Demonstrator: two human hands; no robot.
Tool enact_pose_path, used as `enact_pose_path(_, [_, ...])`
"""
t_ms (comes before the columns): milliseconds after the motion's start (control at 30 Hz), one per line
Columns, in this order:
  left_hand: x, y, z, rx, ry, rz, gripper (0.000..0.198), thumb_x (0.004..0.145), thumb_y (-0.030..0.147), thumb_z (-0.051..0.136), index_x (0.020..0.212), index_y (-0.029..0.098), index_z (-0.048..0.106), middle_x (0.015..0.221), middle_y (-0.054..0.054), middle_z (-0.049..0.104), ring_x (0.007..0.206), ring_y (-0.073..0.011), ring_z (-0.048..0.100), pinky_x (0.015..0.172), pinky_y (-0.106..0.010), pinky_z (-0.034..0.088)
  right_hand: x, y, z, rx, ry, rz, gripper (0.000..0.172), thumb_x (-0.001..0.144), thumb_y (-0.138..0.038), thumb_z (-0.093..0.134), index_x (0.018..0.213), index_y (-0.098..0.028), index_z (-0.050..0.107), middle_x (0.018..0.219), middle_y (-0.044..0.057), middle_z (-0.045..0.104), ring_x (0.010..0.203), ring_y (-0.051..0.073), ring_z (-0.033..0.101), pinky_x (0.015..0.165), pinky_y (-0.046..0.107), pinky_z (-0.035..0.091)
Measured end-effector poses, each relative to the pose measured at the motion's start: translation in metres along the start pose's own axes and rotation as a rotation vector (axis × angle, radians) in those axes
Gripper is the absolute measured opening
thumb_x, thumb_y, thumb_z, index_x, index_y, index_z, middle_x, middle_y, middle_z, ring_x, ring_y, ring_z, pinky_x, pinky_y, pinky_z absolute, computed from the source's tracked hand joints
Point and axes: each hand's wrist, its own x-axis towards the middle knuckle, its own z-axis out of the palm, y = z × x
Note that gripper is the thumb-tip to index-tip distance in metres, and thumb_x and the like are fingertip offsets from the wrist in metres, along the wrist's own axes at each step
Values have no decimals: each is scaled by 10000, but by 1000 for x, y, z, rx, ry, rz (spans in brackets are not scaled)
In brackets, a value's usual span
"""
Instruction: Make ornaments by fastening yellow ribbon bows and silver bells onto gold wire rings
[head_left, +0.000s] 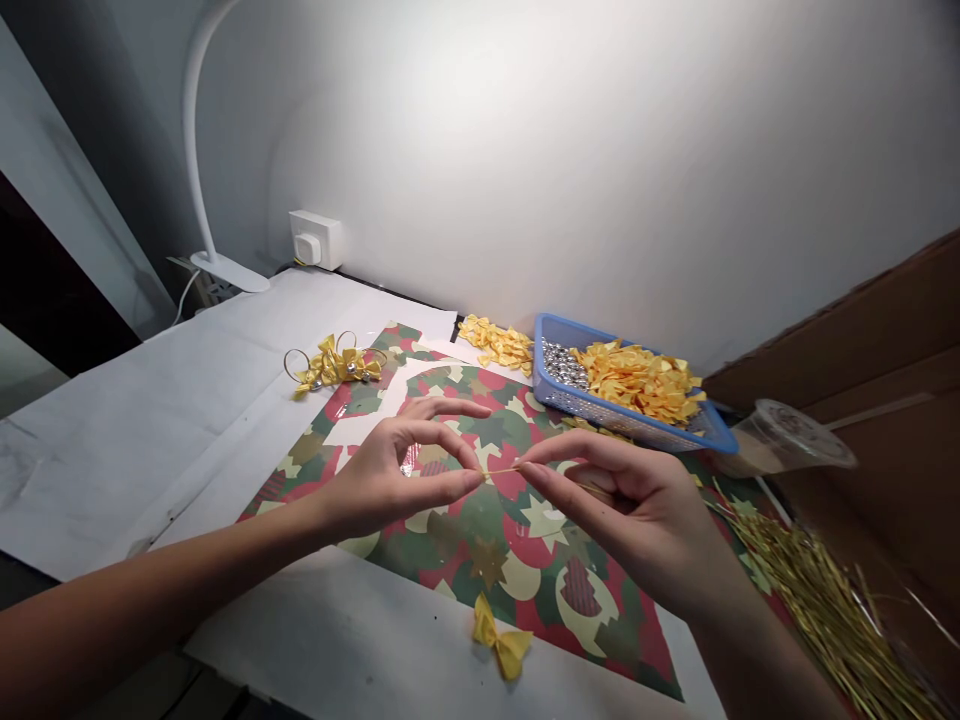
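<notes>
Between my two hands runs a short thin gold wire (499,471), held level above the patterned sheet. Thumb and index finger of my left hand (409,460) pinch its left end, with the other fingers stretched out. My right hand (626,490) pinches the wire from the other side, its remaining fingers curled, and a length of it appears to trail under the palm. Below the hands, near the table's front edge, lies a single yellow bow (501,637). Past my left hand sits a cluster of yellow bows with silver bells and wire loops (337,366).
A blue basket (634,425) holds silver bells and many yellow bows; more loose bows (495,343) lie beside it. Gold wires (817,600) are bundled at right, near a clear plastic cup (795,440) and cardboard (892,400). A white lamp (225,270) stands back left.
</notes>
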Motion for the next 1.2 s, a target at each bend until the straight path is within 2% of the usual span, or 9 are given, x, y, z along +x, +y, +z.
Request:
enact_pose_path(133, [0,-1,-1,23,1,13,88,782,296,666,719,240,690,1247,-48,611,1251,-304,484,999,-603,386,0,0,-1,-16,-7,3,245,857,-396,581,811,-165,645,467,-95,215,450,71,165,443,264,126])
enact_pose_path(433, [0,-1,-1,-5,0,24,81,794,281,654,739,243,699,1230,-50,618,1213,-283,521,938,-529,470,0,0,0,-22,-23,3,274,853,-426,576,791,-167,638,462,-92,222,441,67,170,430,254,131])
enact_pose_path(600, [1,1,-2,-16,-21,16,142,822,303,618,730,250,714,1185,-41,645,1249,-291,485,991,-558,423,0,-1,0,-12,-27,2,257,851,-410,582,791,-168,643,468,-92,220,444,66,167,425,252,130])
enact_pose_path(733, [1,0,-1,11,-20,52,138,816,298,618,728,246,711,1188,-52,646,1222,-299,511,913,-549,487,0,-1,0,-34,-21,-3,274,856,-423,571,808,-165,649,466,-90,218,446,69,163,428,254,127])
enact_pose_path(900, [-1,0,-1,71,-27,69,64,783,258,656,734,247,695,1207,-43,637,1192,-282,541,964,-569,446,0,0,0,-44,-13,-18,265,863,-413,570,809,-166,650,462,-90,221,447,70,168,437,260,124])
enact_pose_path(1200, [-1,3,-2,23,-30,15,54,766,255,673,713,254,683,1207,-17,633,1219,-265,513,994,-552,413,-1,-3,-1,5,12,-8,224,851,-373,587,783,-167,643,487,-89,199,463,76,154,443,265,135])
